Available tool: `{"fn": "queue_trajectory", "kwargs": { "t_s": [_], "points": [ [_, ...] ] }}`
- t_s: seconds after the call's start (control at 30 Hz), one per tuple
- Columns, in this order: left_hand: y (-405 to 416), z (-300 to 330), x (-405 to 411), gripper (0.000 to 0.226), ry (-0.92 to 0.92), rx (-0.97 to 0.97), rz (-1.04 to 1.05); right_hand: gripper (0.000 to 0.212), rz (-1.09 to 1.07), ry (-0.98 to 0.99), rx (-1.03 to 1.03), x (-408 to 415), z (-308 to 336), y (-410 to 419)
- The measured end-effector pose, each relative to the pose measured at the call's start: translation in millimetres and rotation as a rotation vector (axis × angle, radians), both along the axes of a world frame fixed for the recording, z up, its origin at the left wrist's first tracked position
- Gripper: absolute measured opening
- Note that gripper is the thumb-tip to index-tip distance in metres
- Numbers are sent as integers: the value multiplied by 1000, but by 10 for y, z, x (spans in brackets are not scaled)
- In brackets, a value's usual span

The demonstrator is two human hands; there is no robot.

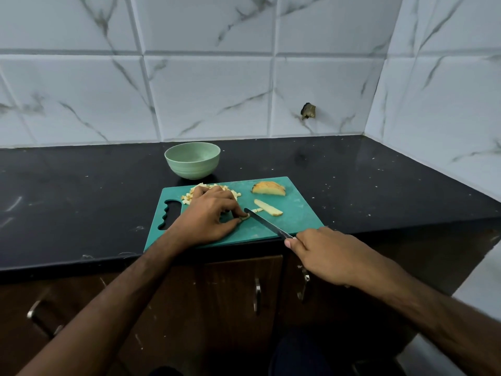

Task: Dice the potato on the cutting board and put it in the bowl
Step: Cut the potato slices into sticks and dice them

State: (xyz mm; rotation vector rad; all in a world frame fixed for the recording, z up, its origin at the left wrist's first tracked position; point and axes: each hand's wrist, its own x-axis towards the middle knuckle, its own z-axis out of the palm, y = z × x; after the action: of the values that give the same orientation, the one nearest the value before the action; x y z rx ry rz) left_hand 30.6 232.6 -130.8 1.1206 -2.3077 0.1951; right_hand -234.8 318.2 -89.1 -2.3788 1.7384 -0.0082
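A teal cutting board (pixel 295 221) lies at the counter's front edge. My left hand (pixel 208 215) pinches a small potato strip (pixel 245 217) at its fingertips on the board. My right hand (pixel 325 253) grips the handle of a knife (pixel 267 223), whose blade tip meets that strip. A pile of diced potato (pixel 234 191) lies behind my left hand, partly hidden by it. A stack of potato slices (pixel 269 188) sits at the board's back right, and a single long slice (pixel 268 207) lies in the middle. The light green bowl (pixel 192 160) stands just behind the board.
The black counter (pixel 379 180) runs right to a tiled corner wall (pixel 447 104). Brown cabinet doors with metal handles (pixel 257 294) are below the counter edge. A dark hole (pixel 308 111) marks the back wall tile.
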Motion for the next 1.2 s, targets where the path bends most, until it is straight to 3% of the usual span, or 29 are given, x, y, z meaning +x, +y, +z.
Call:
{"fn": "queue_trajectory", "kwargs": {
  "t_s": [0.17, 0.4, 0.7, 0.87, 1.07, 1.2],
  "points": [
    [-1, -6, -17, 22, 16, -8, 1, 40, 36, 154, -205, 23, -45, 59],
    [24, 36, -10, 2, 2, 5, -9, 51, -10, -101, 115, -45, 249, -112],
    [18, 22, -8, 4, 0, -13, -7, 47, -8, -31, 87, -9, 81, 9],
    [21, 32, -14, 5, 5, -13, -3, 40, 63, 141, -147, 1, -28, 46],
    [38, 29, -14, 7, -2, -34, 4, 48, -1, -57, 33, -3, 134, -23],
    [34, 37, -16, 9, -12, -46, 13, 51, 11, -43, 36, 7, 108, 36]
  ]
}}
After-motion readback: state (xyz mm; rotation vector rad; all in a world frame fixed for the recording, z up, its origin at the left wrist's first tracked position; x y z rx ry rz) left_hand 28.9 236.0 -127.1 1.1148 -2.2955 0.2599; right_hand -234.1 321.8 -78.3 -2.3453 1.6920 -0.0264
